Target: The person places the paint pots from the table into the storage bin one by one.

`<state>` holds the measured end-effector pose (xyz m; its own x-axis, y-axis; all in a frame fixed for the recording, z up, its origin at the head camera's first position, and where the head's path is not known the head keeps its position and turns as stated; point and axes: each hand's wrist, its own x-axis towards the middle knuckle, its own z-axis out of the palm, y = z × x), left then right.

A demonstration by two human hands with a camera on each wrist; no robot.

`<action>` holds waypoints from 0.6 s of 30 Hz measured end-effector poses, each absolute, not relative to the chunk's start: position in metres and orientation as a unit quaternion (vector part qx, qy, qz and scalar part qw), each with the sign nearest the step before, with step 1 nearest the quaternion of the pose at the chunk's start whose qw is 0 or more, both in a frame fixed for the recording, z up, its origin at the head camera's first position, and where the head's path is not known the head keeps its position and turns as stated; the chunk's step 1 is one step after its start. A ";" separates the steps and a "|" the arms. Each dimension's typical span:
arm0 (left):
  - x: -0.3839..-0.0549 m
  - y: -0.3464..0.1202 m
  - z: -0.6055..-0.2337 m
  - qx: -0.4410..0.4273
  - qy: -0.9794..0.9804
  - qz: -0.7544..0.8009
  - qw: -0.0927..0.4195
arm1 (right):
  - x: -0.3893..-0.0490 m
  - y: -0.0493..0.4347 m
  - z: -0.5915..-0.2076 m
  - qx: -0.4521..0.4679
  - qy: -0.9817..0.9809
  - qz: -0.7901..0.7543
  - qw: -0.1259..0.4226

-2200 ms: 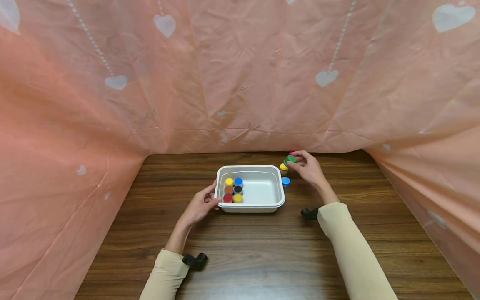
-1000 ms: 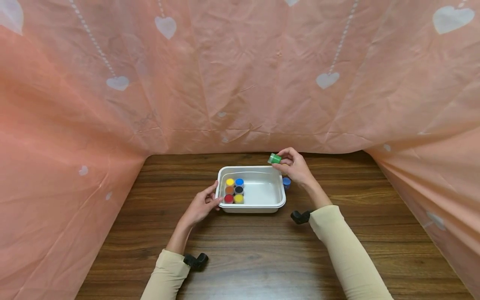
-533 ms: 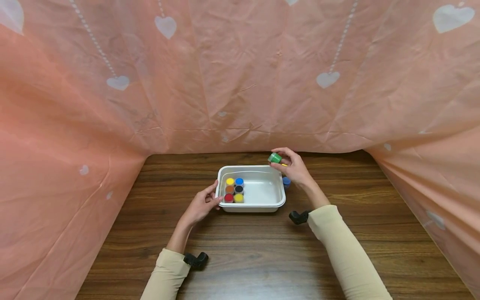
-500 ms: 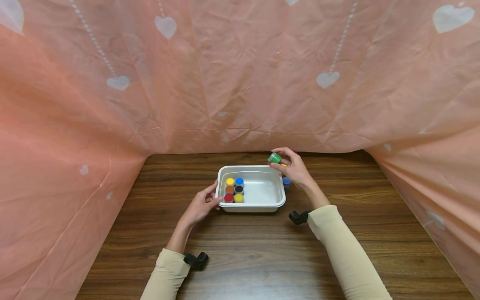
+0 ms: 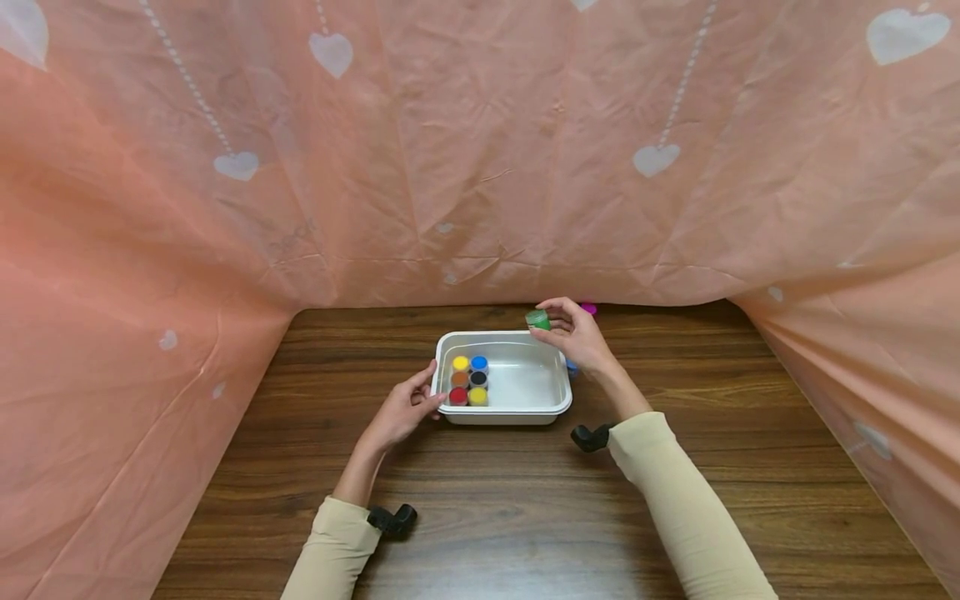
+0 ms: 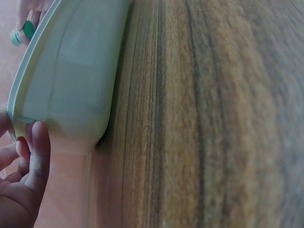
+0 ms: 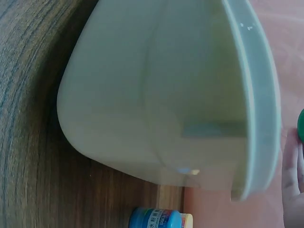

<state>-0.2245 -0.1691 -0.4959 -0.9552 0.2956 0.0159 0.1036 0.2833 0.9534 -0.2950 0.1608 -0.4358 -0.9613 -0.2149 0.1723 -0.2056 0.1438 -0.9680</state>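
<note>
Head view: I see the right hand [image 5: 577, 337] by the far right corner of the white tray [image 5: 525, 387], thumb and fingertips clamped on a green pot [image 5: 537, 320]. The pot's clear end faces upward, but fingers cover part of it, and I can't judge whether it hangs over the rim or just past it. The left hand [image 5: 400, 411] has thumb and fingers closed on the tray's left rim; from the left wrist I get fingertips against the rim's outer side, with the rest of that hand cut off at the frame edge. Six pots [image 5: 477, 397] stand inside the tray along its left end, two by three. Beyond the right hand, only a magenta lid [image 5: 588, 309] peeks out, and the tray and hand hide most of a blue pot [image 5: 572, 367]. My right wrist picture is mostly tray wall: the green pot is a sliver at the right edge, the blue pot runs off the bottom, and a yellow pot [image 7: 188, 221] shows partly behind it; whether those two touch, I can't tell.
</note>
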 end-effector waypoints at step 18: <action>-0.225 -0.170 -0.495 0.125 0.799 0.582 0.086 | -0.296 0.137 -0.443 -0.152 0.801 -0.579 0.020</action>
<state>-0.2251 -0.1698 -0.4950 -0.9539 0.3001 0.0078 0.0993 0.2908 0.9516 -0.2957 0.1374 -0.4431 -0.9528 -0.2668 0.1448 -0.2210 0.2825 -0.9335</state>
